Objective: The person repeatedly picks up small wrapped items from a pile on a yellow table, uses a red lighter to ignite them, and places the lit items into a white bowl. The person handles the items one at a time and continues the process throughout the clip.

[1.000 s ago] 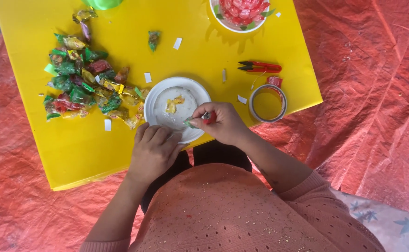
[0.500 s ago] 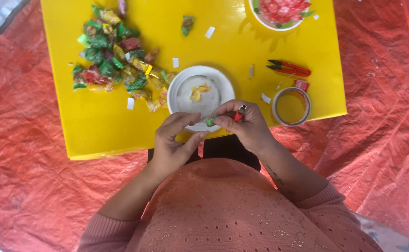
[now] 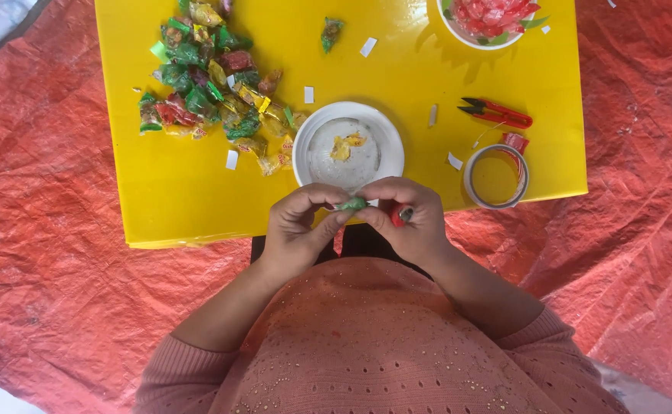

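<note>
The green candy (image 3: 351, 204) sat pinched between your two hands, right at the near edge of the yellow worktop (image 3: 183, 199). Your left hand (image 3: 299, 230) had its fingers closed on one end of the candy, and your right hand (image 3: 409, 222) had its fingers closed on the other end. It looked like you held it that way so both ends could be pulled or twisted. Your right hand also kept a small red thing (image 3: 399, 215) tucked in its fingers; I could not tell what it was.

Just past your hands stood a white plate (image 3: 309, 138) with a few yellow bits (image 3: 346, 146) on it, close enough to drop things in. A big pile of wrapped candies (image 3: 209, 84) lay on your left side. On your right side lay a roll of tape (image 3: 496, 176) and red snips (image 3: 497, 113), near to grab. A white bowl (image 3: 447, 19) of red pieces stood at the far edge. Red cloth (image 3: 642, 215) lay under it all.
</note>
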